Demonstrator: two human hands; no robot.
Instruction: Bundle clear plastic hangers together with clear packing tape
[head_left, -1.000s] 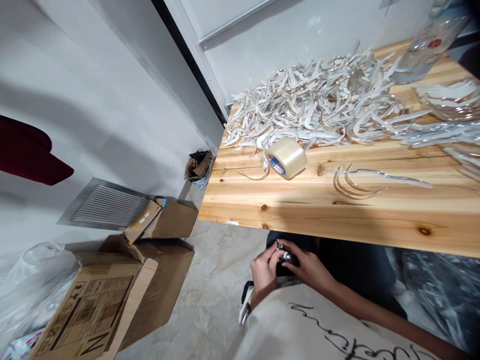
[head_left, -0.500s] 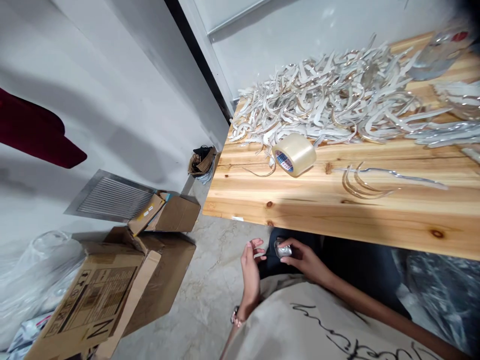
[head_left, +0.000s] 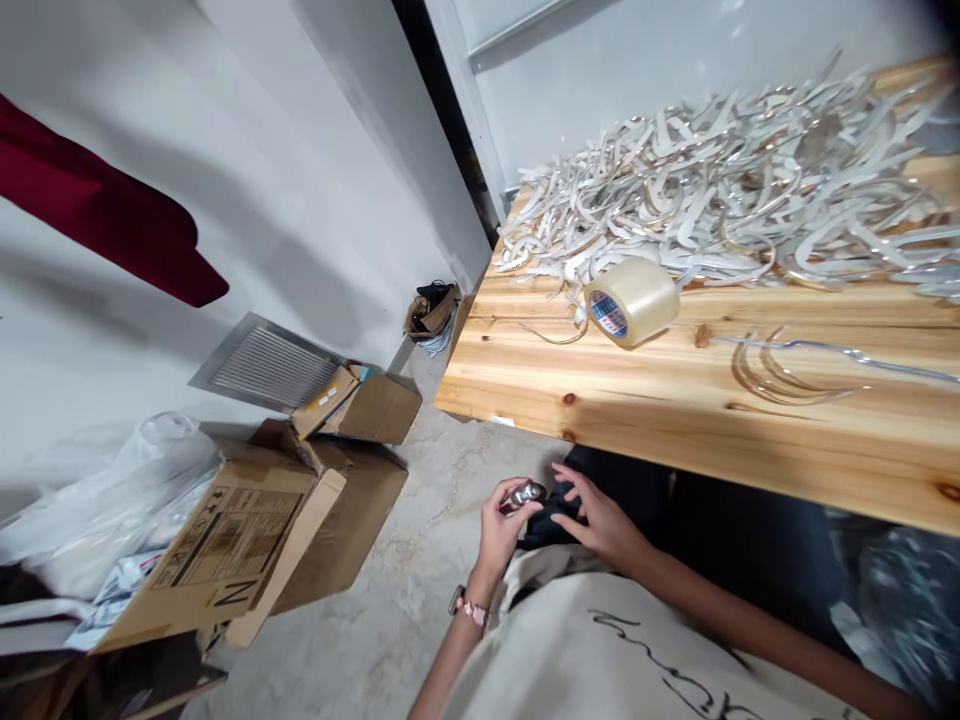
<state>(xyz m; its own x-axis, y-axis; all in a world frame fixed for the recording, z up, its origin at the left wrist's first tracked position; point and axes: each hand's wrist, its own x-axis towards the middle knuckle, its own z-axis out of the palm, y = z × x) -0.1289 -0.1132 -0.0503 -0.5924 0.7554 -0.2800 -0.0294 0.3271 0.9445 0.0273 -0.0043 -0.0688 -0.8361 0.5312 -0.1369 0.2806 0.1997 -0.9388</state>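
Note:
A small, rounded, shiny silver object (head_left: pixel 528 493) is gripped between the thumb and fingers of my left hand (head_left: pixel 501 528), above my lap near the table's front edge. Its exact kind I cannot make out. Just to the right is my right hand (head_left: pixel 600 517), fingers apart and nothing in them, not touching the silver object. A watch and a pinkish band (head_left: pixel 470 608) circle my left wrist.
The wooden table (head_left: pixel 510 375) bears a heap of white and clear curved strips (head_left: pixel 697 190), a roll of clear tape (head_left: pixel 634 302) and several thin loose strips (head_left: pixel 787 375). Cardboard boxes (head_left: pixel 232 530) and plastic bags (head_left: pixel 127 500) stand on the left by the wall.
The silver object has passed from my right hand to my left. My right hand has opened, and the view has shifted somewhat to the left.

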